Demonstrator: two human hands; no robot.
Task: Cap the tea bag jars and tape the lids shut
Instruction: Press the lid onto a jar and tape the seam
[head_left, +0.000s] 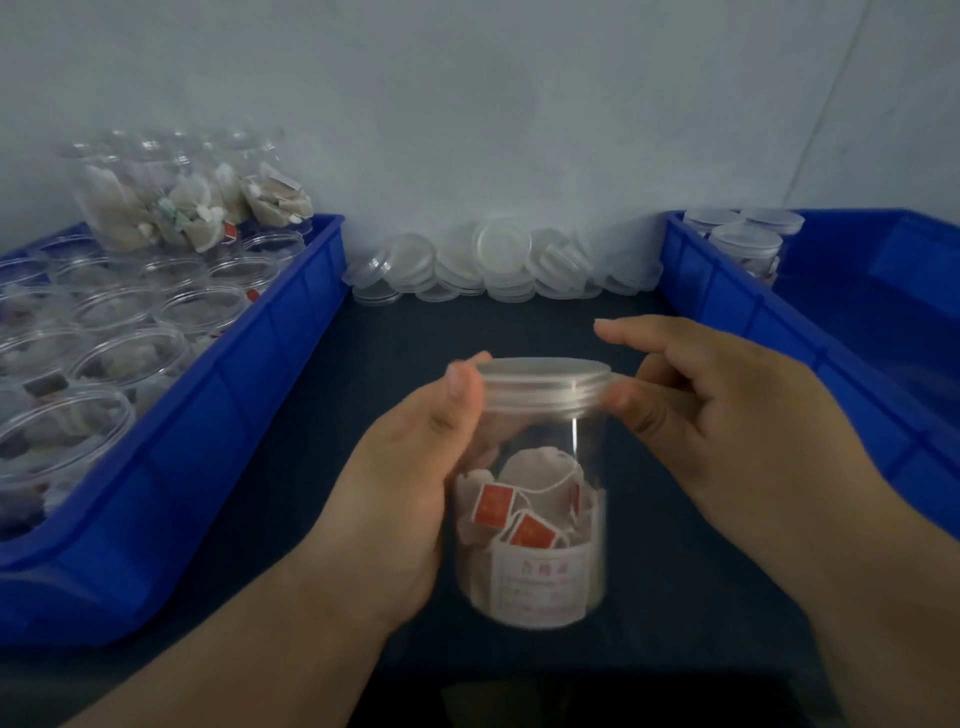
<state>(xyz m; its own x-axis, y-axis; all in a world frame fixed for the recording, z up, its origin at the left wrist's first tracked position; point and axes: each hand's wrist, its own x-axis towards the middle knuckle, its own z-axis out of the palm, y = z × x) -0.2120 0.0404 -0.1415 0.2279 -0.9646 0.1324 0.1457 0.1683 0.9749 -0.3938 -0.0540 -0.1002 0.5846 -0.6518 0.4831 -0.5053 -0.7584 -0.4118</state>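
One jar (540, 431) between left bin (218, 374) and right bin (753, 312)

Single view, taken from the person's head. The lens is pointed forward and down across a dark table (322, 467) toward a pale wall (467, 104). Wide angle is noted, with lines bowed at the edges. The left hand (410, 467), right hand (727, 415), jar (540, 467) and its lid (543, 374) are caught close, at centre. The left bin (208, 415) and right bin (779, 322) are cropped by the frame's sides. Loose lids (501, 249) are seen farther back, at the wall's foot.
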